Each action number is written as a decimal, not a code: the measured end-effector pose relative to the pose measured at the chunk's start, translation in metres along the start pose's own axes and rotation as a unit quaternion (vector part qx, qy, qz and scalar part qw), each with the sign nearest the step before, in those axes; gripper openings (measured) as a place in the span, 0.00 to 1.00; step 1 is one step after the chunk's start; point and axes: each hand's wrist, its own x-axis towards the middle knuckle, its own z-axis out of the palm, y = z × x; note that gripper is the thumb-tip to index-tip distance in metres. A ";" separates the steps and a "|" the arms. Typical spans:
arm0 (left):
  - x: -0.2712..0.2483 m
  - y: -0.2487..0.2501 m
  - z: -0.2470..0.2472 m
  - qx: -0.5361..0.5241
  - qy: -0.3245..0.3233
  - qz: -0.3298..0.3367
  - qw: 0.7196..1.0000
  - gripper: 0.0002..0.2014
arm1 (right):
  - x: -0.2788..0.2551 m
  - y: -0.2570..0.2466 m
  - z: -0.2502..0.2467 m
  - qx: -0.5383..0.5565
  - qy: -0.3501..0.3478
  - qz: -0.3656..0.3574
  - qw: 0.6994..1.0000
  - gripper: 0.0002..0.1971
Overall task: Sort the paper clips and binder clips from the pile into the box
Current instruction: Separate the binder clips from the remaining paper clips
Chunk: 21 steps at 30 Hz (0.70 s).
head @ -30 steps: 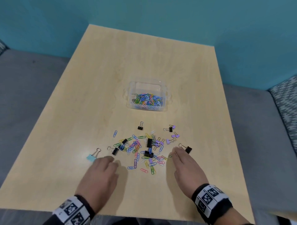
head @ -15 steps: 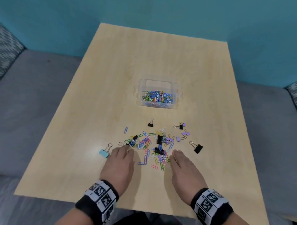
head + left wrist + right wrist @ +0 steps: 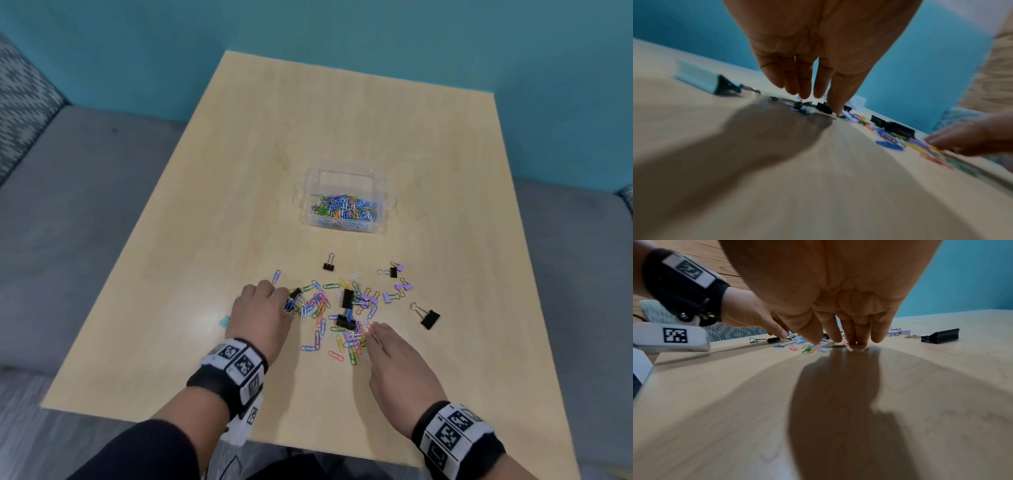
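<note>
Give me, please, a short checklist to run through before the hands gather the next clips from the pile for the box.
1. Box open and upright: ok.
2. Room in box: ok, far part bare.
3. Left hand free: ok, fingers straight at the pile's left edge.
4. Right hand free: ok, fingertips on paper clips, pinching nothing.
5. Stray binder clips noted: ok, black one to the right, blue one partly hidden by the left hand.
6. Binder clips in box: cannot tell.
</note>
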 end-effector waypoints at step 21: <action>0.013 -0.004 -0.002 -0.019 0.006 0.053 0.998 0.07 | -0.002 -0.002 0.000 0.037 0.013 0.018 0.999 0.31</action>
